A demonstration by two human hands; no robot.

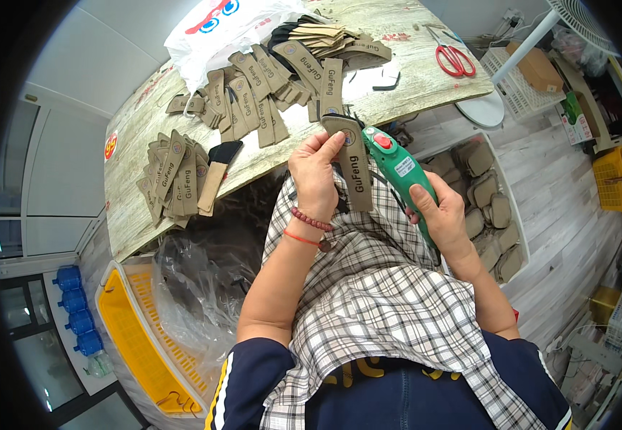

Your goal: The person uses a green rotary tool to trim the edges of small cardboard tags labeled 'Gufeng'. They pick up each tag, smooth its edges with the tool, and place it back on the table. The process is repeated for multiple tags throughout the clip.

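Observation:
My left hand (314, 168) pinches a khaki fabric strap (356, 172) with a rounded, black-edged upper end, dark printing and a small round emblem. The strap hangs down over my lap, beyond the table's near edge. My right hand (440, 215) is wrapped round green handheld electric scissors (402, 166) with a red button. Their head is close to the black edge of the strap; whether the blades touch it I cannot tell. Similar straps (248, 100) lie spread on the table, with a loose stack of straps (174, 172) at its left.
The worn wooden table (425, 86) carries red-handled scissors (456, 61) and a white plastic bag (217, 36). A white bin (522, 269) of khaki pieces stands on the floor to my right. At my left are a yellow basket (139, 344) and a clear plastic bag (196, 287).

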